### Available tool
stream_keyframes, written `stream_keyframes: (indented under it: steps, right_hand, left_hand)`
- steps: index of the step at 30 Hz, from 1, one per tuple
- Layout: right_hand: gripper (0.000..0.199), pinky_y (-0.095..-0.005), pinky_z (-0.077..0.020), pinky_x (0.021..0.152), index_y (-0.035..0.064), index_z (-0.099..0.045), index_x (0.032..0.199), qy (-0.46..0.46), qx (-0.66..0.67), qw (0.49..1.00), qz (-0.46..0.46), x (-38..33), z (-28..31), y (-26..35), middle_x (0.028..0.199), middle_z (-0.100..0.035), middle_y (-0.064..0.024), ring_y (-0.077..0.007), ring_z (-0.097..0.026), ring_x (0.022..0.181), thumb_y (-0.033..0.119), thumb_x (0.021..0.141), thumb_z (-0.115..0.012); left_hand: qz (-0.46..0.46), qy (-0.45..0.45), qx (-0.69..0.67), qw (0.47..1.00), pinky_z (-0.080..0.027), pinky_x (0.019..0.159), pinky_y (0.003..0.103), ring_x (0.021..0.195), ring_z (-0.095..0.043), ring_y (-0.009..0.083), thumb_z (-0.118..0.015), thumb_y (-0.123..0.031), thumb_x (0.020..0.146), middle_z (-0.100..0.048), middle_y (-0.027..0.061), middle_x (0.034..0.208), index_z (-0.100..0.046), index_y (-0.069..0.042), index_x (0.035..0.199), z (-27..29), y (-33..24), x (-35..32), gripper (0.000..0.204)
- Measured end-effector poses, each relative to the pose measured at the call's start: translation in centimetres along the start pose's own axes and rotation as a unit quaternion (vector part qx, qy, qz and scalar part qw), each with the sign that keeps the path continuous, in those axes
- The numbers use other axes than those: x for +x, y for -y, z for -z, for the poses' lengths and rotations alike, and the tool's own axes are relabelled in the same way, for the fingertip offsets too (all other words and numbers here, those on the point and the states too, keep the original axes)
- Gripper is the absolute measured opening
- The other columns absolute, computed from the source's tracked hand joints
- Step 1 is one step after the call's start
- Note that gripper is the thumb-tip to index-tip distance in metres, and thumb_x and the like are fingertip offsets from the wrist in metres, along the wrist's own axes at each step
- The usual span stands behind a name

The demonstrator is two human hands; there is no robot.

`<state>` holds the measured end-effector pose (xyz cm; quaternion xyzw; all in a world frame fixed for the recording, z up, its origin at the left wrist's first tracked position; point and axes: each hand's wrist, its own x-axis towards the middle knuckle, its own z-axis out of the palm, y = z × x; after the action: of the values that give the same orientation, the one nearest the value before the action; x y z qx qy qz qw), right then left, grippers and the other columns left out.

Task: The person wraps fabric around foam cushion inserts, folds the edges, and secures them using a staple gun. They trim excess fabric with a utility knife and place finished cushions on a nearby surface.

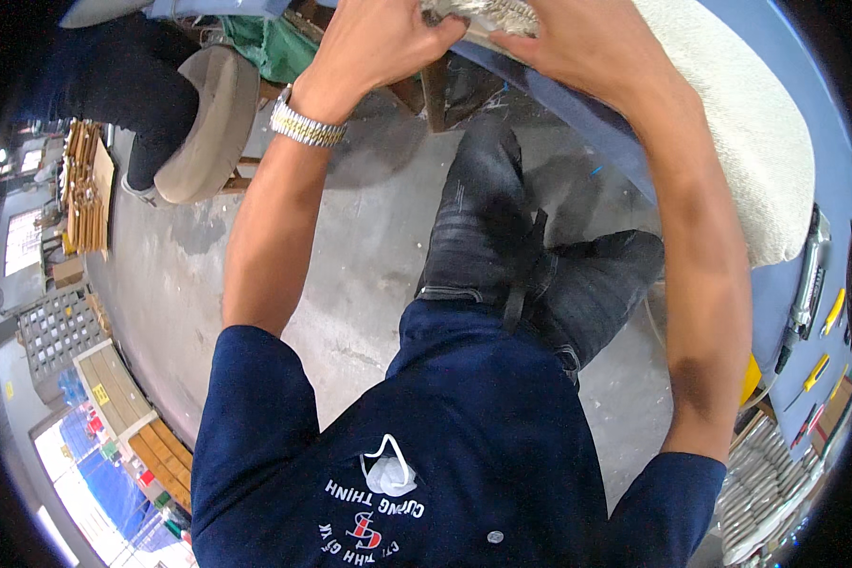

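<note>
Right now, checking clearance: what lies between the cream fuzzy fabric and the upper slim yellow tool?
A long silver and black tool, in the head view.

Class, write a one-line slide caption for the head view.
Left hand and right hand touch pale, rough material; a cream sheet lies on a blue worktop.

The shirt (502, 407) is navy, the jeans (478, 227) black — the wristband (308, 125) silver-gold.

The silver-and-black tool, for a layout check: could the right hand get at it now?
Probably, once free: the right hand touches a beige piece, but the tool lies uncovered beside cream material.
</note>
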<state>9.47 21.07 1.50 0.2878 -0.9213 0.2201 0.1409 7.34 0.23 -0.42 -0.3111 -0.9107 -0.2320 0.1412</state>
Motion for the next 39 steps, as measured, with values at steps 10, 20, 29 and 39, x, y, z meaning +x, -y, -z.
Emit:
stream_keyframes:
  steps: [10,20,29,39]
  right_hand:
    - [0.013,-0.0419,-0.0562,0.08,0.0023,-0.07,0.093,-0.099,-0.148,0.984,0.015,0.3,-2.8,-0.5,0.092,-0.07,-0.0136,-0.0314,-0.068,0.09,0.006,0.081,-0.073]
    - [0.004,-0.0332,-0.0566,0.066,0.0041,-0.072,0.088,-0.037,-0.143,0.989,-0.023,1.2,-1.8,0.6,0.08,-0.071,-0.0115,-0.0201,-0.067,0.07,0.003,0.085,-0.07]
    - [0.01,-0.0357,-0.0597,0.071,0.0048,-0.075,0.093,-0.03,-0.152,0.987,-0.039,1.5,-2.1,1.2,0.084,-0.074,-0.0142,-0.0243,-0.073,0.079,0.01,0.091,-0.066]
    - [0.019,-0.0464,-0.0572,0.085,0.0283,-0.081,0.098,-0.107,-0.007,0.994,-0.016,2.3,-5.8,0.8,0.097,-0.078,-0.0081,-0.0312,-0.074,0.097,0.035,0.082,-0.072]
  left_hand:
    - [-0.005,-0.034,-0.037,0.999,-0.054,0.068,0.044,0.075,-0.069,0.0411,-0.066,-0.011,0.08,-0.07,0.0229,0.08,-0.072,-0.002,0.099,-0.7,0.3,0.5,0.022]
    - [0.011,0.024,0.039,0.999,-0.054,0.072,0.044,0.074,-0.069,0.0382,-0.067,-0.009,0.081,-0.069,0.0213,0.08,-0.069,-0.002,0.097,0.1,-0.6,2.0,0.018]
    - [0.078,0.037,0.102,0.991,-0.054,0.067,0.043,0.071,-0.069,0.0366,-0.072,-0.015,0.082,-0.07,0.0208,0.078,-0.069,-0.003,0.107,-0.1,0.2,0.9,0.028]
    - [0.061,0.091,0.082,0.991,-0.055,0.09,0.038,0.111,-0.071,0.0334,-0.068,-0.008,0.095,-0.072,0.0211,0.119,-0.057,-0.004,0.141,0.7,11.5,-1.9,0.047]
